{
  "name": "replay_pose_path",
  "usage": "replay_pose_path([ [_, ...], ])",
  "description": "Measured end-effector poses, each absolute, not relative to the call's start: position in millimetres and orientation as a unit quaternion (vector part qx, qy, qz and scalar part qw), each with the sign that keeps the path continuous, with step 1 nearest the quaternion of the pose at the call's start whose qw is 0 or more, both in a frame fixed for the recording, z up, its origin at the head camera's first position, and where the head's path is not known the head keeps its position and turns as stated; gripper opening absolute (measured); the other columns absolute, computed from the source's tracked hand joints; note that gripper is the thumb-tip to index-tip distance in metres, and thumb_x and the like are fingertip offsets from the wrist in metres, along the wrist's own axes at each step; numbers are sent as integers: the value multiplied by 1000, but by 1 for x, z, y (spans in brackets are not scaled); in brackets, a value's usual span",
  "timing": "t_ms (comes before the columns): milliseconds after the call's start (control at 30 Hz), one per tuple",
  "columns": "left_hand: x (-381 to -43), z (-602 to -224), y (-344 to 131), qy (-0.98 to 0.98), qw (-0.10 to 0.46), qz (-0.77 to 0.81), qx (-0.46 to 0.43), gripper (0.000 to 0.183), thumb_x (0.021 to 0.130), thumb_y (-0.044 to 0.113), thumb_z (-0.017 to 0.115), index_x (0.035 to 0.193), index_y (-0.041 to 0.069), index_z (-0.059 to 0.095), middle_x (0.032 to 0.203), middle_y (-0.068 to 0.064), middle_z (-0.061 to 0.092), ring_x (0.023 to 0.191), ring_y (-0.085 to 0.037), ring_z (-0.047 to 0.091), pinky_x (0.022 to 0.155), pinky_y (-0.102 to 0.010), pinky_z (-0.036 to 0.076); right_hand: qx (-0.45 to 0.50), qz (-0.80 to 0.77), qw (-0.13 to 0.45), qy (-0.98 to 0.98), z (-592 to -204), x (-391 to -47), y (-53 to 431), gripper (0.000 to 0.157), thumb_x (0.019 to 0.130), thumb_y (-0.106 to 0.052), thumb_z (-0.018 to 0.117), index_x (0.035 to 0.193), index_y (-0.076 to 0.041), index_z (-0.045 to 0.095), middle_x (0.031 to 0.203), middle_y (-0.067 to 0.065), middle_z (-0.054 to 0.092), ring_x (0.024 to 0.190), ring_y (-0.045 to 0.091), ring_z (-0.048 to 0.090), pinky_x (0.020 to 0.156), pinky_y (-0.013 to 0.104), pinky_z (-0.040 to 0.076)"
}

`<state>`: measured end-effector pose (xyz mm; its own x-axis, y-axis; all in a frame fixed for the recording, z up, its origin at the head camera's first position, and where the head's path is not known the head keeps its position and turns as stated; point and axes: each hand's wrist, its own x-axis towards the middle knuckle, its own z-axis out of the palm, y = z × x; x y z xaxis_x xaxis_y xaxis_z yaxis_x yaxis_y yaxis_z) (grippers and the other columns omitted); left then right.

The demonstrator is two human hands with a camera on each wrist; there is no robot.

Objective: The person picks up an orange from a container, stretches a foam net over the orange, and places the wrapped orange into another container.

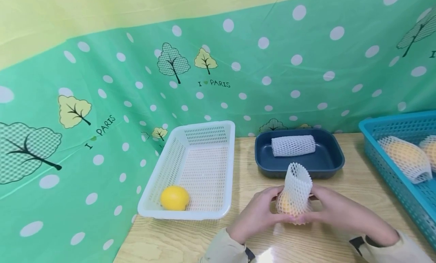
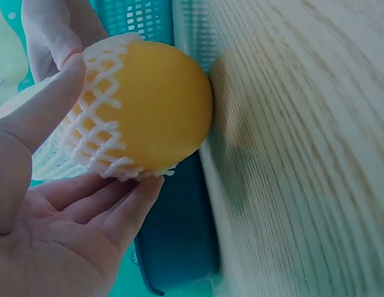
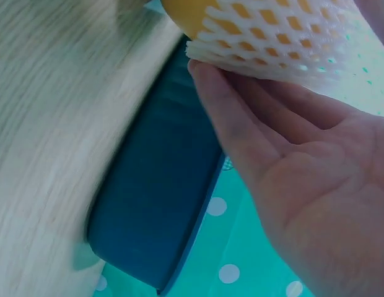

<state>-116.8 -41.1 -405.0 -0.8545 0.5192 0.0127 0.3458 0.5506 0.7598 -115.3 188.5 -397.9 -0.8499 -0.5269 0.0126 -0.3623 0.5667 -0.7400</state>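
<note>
So, both hands are up close together over the wooden table [image 1: 163, 240], wrapped round one yellow-orange fruit [image 2: 170, 105] in a white foam net [image 1: 299, 181]. The left hand [image 1: 260, 212] comes in from the left and the right hand [image 1: 332, 208] from the right, thumbs along the near side almost meeting, fingers round the far side. Each one pinches the netting and fruit between thumb and fingers, and those fingers look pretty straight, not balled up. The net stands upright, its loose end sticking up above the hands, just in front of the navy tray [image 1: 325, 157].

From the head view you'd never guess the fruit's bottom is bare, but the left wrist cam shows it poking smooth out of the net, right down by the tabletop. Can't tell if it's actually touching. The right wrist cam gets the right fingertips at the net's lower edge.

Only the head view gets the spare foam net [image 1: 293, 145] lying in the tray, the lemon-yellow fruit [image 1: 175, 198] in the white basket [image 1: 184, 214], and the netted fruits [image 1: 405, 157] in the blue basket [image 1: 395, 181].
</note>
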Motion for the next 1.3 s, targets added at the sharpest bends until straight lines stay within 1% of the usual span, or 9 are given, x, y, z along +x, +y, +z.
replay_pose_path([
  [67, -116, -405, -41, 876, 110, 402, 242, 73, 78, 41, 83, 141, 20, 54, 137, 10, 59, 119, -3, 58, 101, -22, 47, -252, -396, 110, 876, -398, -116, 189, 73, 78, -47, 79, 131, -3, 55, 126, 12, 64, 109, 30, 64, 86, 40, 57],
  [233, -116, -404, -41, 880, 115, 396, 234, 75, 75, 37, 86, 141, 19, 54, 135, 9, 61, 117, -2, 60, 100, -21, 48, -245, -387, 107, 883, -400, -116, 189, 81, 71, -45, 84, 132, 0, 56, 127, 18, 64, 111, 37, 63, 89, 55, 53],
  [467, -117, -404, -41, 891, 115, 378, 225, 79, 72, 37, 87, 141, 19, 53, 134, 9, 62, 115, 0, 59, 102, -21, 46, -254, -368, 88, 890, -402, -116, 187, 89, 67, -49, 84, 133, 2, 55, 129, 20, 62, 116, 40, 60, 93, 59, 49],
  [700, -117, -407, -40, 898, 119, 370, 206, 76, 70, 36, 90, 136, 17, 58, 128, 10, 64, 114, 1, 58, 99, -18, 46, -257, -367, 110, 887, -407, -120, 187, 90, 66, -49, 86, 133, 3, 55, 128, 18, 63, 116, 39, 60, 93, 54, 51],
  [867, -116, -410, -40, 903, 122, 364, 192, 76, 68, 37, 91, 134, 16, 59, 127, 12, 64, 114, 0, 57, 99, -20, 46, -259, -377, 126, 880, -411, -122, 188, 92, 66, -47, 86, 135, 4, 53, 131, 19, 61, 119, 39, 58, 95, 52, 50],
  [1000, -114, -410, -40, 906, 120, 355, 195, 78, 68, 37, 91, 134, 15, 58, 129, 10, 63, 117, -2, 56, 102, -22, 46, -268, -379, 129, 876, -412, -121, 190, 98, 67, -49, 85, 139, 6, 48, 136, 23, 57, 123, 42, 54, 97, 58, 47],
  [1100, -112, -409, -40, 907, 116, 349, 204, 84, 67, 39, 91, 138, 13, 54, 135, 7, 59, 123, -6, 54, 104, -24, 45, -264, -388, 127, 874, -406, -120, 193, 102, 69, -52, 83, 143, 5, 42, 140, 25, 52, 123, 44, 54, 97, 60, 46],
  [1200, -112, -406, -40, 895, 105, 376, 215, 85, 70, 39, 90, 142, 16, 50, 138, 7, 56, 125, -8, 53, 104, -25, 46, -258, -405, 112, 870, -399, -120, 195, 96, 75, -52, 80, 145, 0, 41, 142, 22, 51, 121, 40, 57, 94, 53, 51],
  [1300, -114, -405, -41, 872, 91, 423, 230, 77, 75, 37, 87, 140, 17, 51, 135, 8, 58, 123, -5, 54, 102, -24, 47, -262, -410, 91, 869, -395, -120, 195, 84, 80, -51, 76, 143, -5, 46, 141, 16, 53, 120, 31, 59, 92, 43, 55],
])
